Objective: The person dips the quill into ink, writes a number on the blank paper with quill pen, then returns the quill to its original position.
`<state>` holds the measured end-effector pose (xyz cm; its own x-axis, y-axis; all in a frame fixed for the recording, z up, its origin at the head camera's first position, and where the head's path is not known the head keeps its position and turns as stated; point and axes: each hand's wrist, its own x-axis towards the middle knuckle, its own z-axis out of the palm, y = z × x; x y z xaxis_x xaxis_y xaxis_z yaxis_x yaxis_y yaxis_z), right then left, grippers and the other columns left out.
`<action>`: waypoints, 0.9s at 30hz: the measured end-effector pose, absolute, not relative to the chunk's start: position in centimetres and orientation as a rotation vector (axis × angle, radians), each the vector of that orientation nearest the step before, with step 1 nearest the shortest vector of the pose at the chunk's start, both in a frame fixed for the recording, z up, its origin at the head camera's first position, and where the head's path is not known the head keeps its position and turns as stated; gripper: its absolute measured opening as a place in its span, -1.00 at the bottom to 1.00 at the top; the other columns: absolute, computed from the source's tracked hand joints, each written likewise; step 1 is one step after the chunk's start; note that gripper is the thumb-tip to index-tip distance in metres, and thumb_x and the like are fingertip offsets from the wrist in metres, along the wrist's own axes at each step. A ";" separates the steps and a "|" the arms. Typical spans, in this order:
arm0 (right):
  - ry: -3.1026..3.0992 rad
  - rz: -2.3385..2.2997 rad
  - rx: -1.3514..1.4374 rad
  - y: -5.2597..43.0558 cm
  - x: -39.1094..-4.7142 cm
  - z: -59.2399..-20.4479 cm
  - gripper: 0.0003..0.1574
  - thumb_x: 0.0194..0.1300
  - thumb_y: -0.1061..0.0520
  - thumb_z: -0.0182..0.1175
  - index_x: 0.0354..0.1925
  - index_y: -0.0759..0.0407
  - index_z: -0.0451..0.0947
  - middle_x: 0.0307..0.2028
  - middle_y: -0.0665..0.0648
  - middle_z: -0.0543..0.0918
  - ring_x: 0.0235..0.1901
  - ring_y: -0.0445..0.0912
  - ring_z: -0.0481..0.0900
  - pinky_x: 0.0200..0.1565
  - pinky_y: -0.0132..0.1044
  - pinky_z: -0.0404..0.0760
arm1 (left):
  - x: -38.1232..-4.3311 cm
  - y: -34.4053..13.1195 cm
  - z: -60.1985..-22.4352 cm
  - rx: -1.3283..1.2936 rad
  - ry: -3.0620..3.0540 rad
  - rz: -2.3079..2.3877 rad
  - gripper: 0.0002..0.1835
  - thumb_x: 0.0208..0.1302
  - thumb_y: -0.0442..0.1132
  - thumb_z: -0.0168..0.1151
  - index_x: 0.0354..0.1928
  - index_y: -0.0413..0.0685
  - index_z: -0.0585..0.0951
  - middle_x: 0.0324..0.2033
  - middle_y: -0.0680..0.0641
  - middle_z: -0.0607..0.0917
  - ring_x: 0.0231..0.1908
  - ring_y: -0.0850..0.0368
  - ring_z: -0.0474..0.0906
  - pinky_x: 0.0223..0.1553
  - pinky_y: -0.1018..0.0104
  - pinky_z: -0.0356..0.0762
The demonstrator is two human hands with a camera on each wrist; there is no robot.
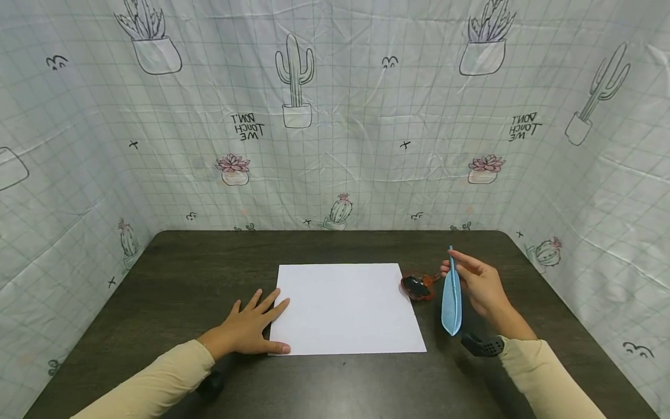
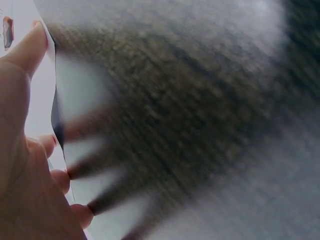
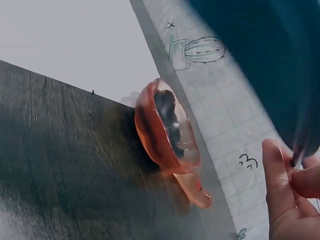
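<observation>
A sheet of white paper [image 1: 348, 308] lies on the dark table. My left hand [image 1: 251, 326] is flat with fingers spread, fingertips and thumb over the paper's left edge. My right hand [image 1: 484, 285] pinches the narrow upper end of a light blue leaf-shaped piece [image 1: 452, 302], which hangs point down right of the paper. In the right wrist view this blue piece [image 3: 270, 55] fills the upper right and looks dark teal. By the paper's right edge lies a translucent orange bowl-shaped thing [image 3: 150, 132] with a short handle and something dark and shiny inside.
The dark wooden table [image 1: 220, 262] reaches back to a white cloth [image 1: 356, 93] printed with cacti and grid lines, which also hangs at both sides. A black strap [image 1: 481, 345] sits at my right wrist, and a dark object [image 1: 210, 385] is under the left sleeve.
</observation>
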<state>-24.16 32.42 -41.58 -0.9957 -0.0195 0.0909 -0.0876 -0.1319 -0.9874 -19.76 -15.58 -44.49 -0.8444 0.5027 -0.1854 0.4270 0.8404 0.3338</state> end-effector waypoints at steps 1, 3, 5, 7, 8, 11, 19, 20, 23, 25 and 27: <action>-2.005 2.366 0.110 32.4 -24.1 -41.6 -0.57 0.43 0.36 -0.02 0.21 0.20 0.49 -0.26 0.01 0.73 -0.22 -0.16 0.72 -0.14 -0.37 0.63 | -19.7 -15.6 -44.5 0.710 2.753 0.412 0.05 0.04 0.48 0.15 0.51 0.18 0.09 0.51 -0.08 -0.05 0.45 -0.33 -0.19 0.19 -0.54 -0.17; -1.935 2.451 0.091 32.3 -24.0 -41.5 -0.60 0.38 0.37 0.05 0.07 0.09 0.60 -0.26 0.04 0.74 -0.21 -0.14 0.72 -0.13 -0.35 0.63 | -19.7 -15.6 -44.4 0.710 2.753 0.416 0.05 0.05 0.48 0.15 0.51 0.18 0.09 0.51 -0.09 -0.05 0.45 -0.33 -0.19 0.19 -0.54 -0.17; -1.816 2.579 0.110 32.2 -23.8 -41.4 -0.63 0.32 0.39 0.13 0.02 0.11 0.64 -0.24 0.10 0.73 -0.19 -0.10 0.72 -0.12 -0.33 0.63 | -19.6 -15.6 -44.3 0.713 2.753 0.421 0.05 0.05 0.46 0.16 0.51 0.16 0.09 0.50 -0.10 -0.05 0.44 -0.34 -0.19 0.18 -0.55 -0.17; -1.706 2.691 0.182 32.2 -23.5 -41.3 -0.63 0.26 0.39 0.20 0.02 0.18 0.63 -0.23 0.16 0.73 -0.17 -0.06 0.72 -0.10 -0.30 0.63 | -19.5 -15.6 -44.3 0.714 2.752 0.423 0.05 0.06 0.46 0.17 0.51 0.15 0.09 0.50 -0.10 -0.05 0.44 -0.34 -0.19 0.18 -0.55 -0.17; -1.674 2.718 0.236 32.2 -23.5 -41.4 -0.64 0.26 0.39 0.21 0.02 0.21 0.63 -0.21 0.17 0.73 -0.16 -0.05 0.72 -0.08 -0.29 0.62 | -19.5 -15.6 -44.2 0.716 2.752 0.424 0.05 0.06 0.45 0.17 0.51 0.14 0.09 0.50 -0.11 -0.04 0.44 -0.35 -0.18 0.18 -0.55 -0.17; -1.649 2.714 0.379 32.2 -23.5 -41.6 -0.62 0.27 0.45 0.15 0.03 0.27 0.61 -0.20 0.20 0.74 -0.16 -0.04 0.72 -0.07 -0.27 0.61 | -19.4 -15.6 -44.2 0.719 2.751 0.426 0.05 0.06 0.45 0.18 0.50 0.11 0.10 0.50 -0.13 -0.04 0.44 -0.36 -0.17 0.17 -0.56 -0.16; -2.062 2.339 0.150 32.3 -24.4 -42.6 -0.64 0.33 0.37 0.13 -0.05 0.01 0.65 -0.30 -0.04 0.75 -0.26 -0.24 0.72 -0.16 -0.39 0.63 | -19.5 -15.6 -44.3 0.722 2.754 0.412 0.06 0.05 0.46 0.17 0.51 0.13 0.08 0.50 -0.12 -0.05 0.44 -0.36 -0.18 0.18 -0.55 -0.16; -2.087 2.317 0.129 32.3 -24.5 -42.6 -0.65 0.33 0.35 0.15 0.00 0.06 0.64 -0.29 -0.05 0.74 -0.26 -0.25 0.71 -0.15 -0.38 0.63 | -19.5 -15.6 -44.4 0.723 2.755 0.412 0.06 0.05 0.46 0.17 0.51 0.12 0.08 0.50 -0.12 -0.05 0.44 -0.36 -0.19 0.18 -0.55 -0.16; -2.135 2.267 0.117 32.3 -24.5 -42.8 -0.61 0.30 0.33 0.19 0.11 0.29 0.56 -0.28 -0.08 0.73 -0.24 -0.24 0.71 -0.15 -0.38 0.63 | -19.5 -15.6 -44.4 0.721 2.754 0.410 0.07 0.05 0.46 0.16 0.51 0.13 0.07 0.50 -0.12 -0.05 0.44 -0.36 -0.19 0.18 -0.55 -0.17; -2.160 2.246 0.124 32.3 -24.5 -42.9 -0.60 0.29 0.31 0.21 0.11 0.34 0.55 -0.26 -0.08 0.72 -0.23 -0.24 0.70 -0.15 -0.39 0.63 | -19.5 -15.7 -44.4 0.725 2.752 0.418 0.07 0.05 0.46 0.17 0.51 0.12 0.07 0.50 -0.13 -0.05 0.44 -0.37 -0.19 0.17 -0.56 -0.17; -2.192 2.222 0.136 32.3 -24.5 -43.0 -0.68 0.29 0.29 0.23 0.03 0.27 0.60 -0.25 -0.07 0.71 -0.22 -0.23 0.70 -0.14 -0.39 0.63 | -19.5 -15.7 -44.4 0.726 2.750 0.417 0.06 0.06 0.46 0.16 0.51 0.12 0.07 0.50 -0.14 -0.05 0.44 -0.36 -0.19 0.17 -0.56 -0.17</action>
